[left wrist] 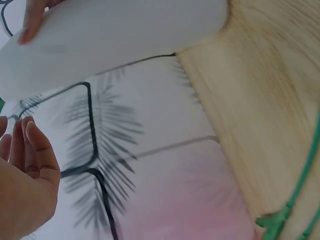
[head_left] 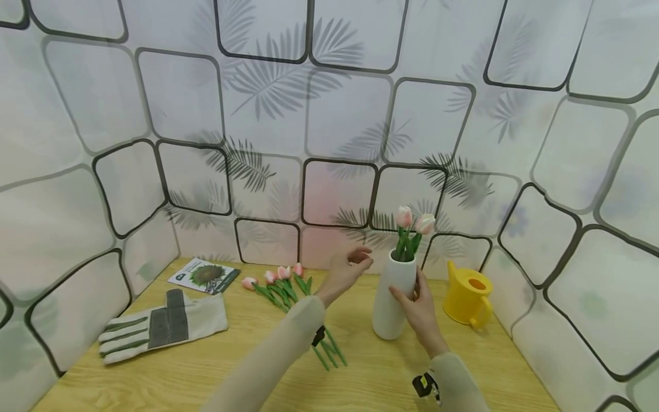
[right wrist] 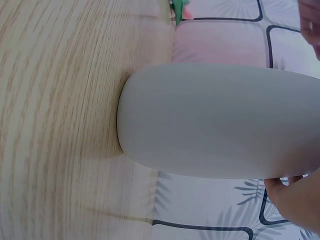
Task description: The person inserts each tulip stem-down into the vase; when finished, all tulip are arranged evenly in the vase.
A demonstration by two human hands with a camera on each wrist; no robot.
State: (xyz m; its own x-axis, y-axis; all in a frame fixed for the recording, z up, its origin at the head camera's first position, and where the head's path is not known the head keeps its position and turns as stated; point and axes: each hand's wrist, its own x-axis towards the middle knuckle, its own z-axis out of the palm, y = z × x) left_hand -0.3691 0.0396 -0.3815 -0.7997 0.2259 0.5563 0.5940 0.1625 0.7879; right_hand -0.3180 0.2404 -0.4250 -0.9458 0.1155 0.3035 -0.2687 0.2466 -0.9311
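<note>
A white vase (head_left: pixel 389 303) stands upright on the table, with two pink-white tulips (head_left: pixel 415 222) in its mouth. My right hand (head_left: pixel 423 312) grips the vase's right side, thumb across the front; the right wrist view shows the vase (right wrist: pixel 210 120) and part of that hand (right wrist: pixel 297 200). My left hand (head_left: pixel 350 269) is raised left of the vase, apart from it, fingers loosely bent and holding nothing; the left wrist view shows this hand (left wrist: pixel 30 180) beneath the vase (left wrist: pixel 125 35) in the picture. Several more tulips (head_left: pixel 283 286) lie on the table, partly behind my left forearm.
A yellow watering can (head_left: pixel 467 294) stands right of the vase. At the left lie a grey-white glove (head_left: pixel 165 325) and a seed packet with a sunflower picture (head_left: pixel 204 276). A patterned curtain (head_left: pixel 268 189) encloses the wooden table (head_left: pixel 360 383) at the back and sides.
</note>
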